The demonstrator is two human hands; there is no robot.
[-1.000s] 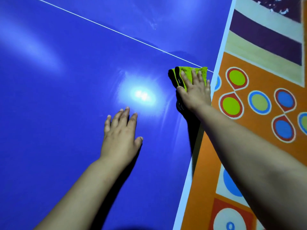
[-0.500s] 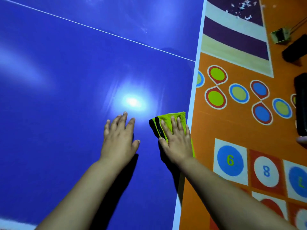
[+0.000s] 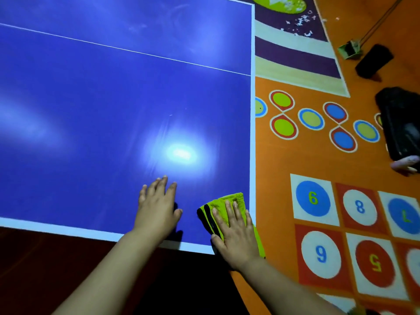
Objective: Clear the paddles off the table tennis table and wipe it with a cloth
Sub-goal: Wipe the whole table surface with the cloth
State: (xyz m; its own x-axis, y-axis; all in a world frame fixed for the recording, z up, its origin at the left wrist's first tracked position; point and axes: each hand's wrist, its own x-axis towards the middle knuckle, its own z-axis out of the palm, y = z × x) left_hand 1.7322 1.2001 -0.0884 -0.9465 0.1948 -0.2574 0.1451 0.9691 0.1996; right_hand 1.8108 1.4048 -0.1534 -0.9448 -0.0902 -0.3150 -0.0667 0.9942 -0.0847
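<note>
cloth [image 3: 229,201]: the right hand [image 3: 236,237] lies flat on it and covers its near half.
table [image 3: 113,98]: cut off by the left and top edges; its near right corner is hidden under cloth and hand.
black object [image 3: 402,123]: cut by the right edge, too blurred to name.
pink thing [image 3: 404,164]: just below it, cut by the same edge; cannot tell what it is.
white scraps [image 3: 300,21]: on the floor mat [image 3: 318,160], too small to tell.
forearms [image 3: 102,280]: both run out at the bottom edge.

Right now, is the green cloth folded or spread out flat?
Folded. The cloth shows stacked layers along its dark left edge, a small pad under the right hand.
</note>
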